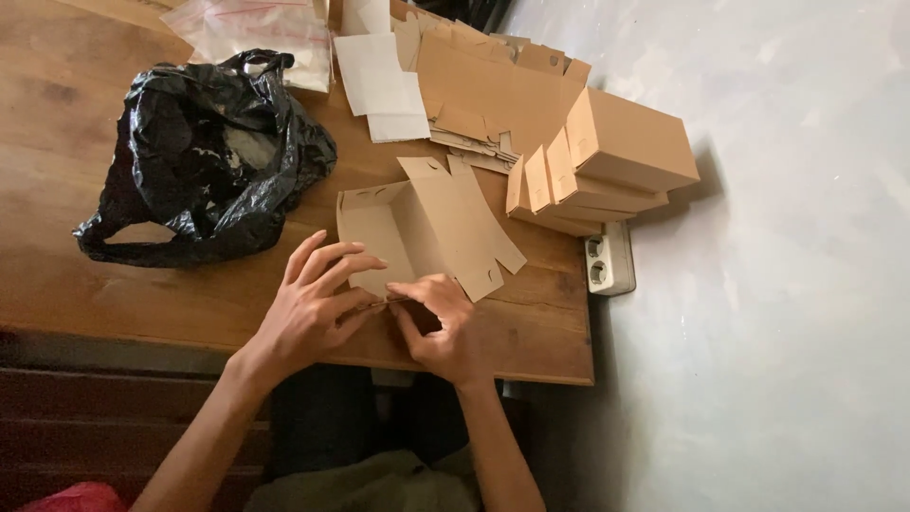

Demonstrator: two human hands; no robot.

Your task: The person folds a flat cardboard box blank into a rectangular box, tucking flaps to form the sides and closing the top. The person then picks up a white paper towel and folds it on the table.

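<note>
A flat, partly folded brown cardboard box blank [428,226] lies on the wooden table [85,284] near its front edge. My left hand [313,303] rests on the blank's near edge with fingers spread and bent over a flap. My right hand [441,327] pinches the same near flap between thumb and fingers, touching the left hand's fingertips. The flap itself is mostly hidden under both hands.
A black plastic bag [204,156] sits at the left. Folded brown boxes [607,161] are stacked at the table's right edge, flat blanks [493,81] and white sheets [379,81] behind. A white power socket strip [609,261] lies at the right edge, beside a pale floor.
</note>
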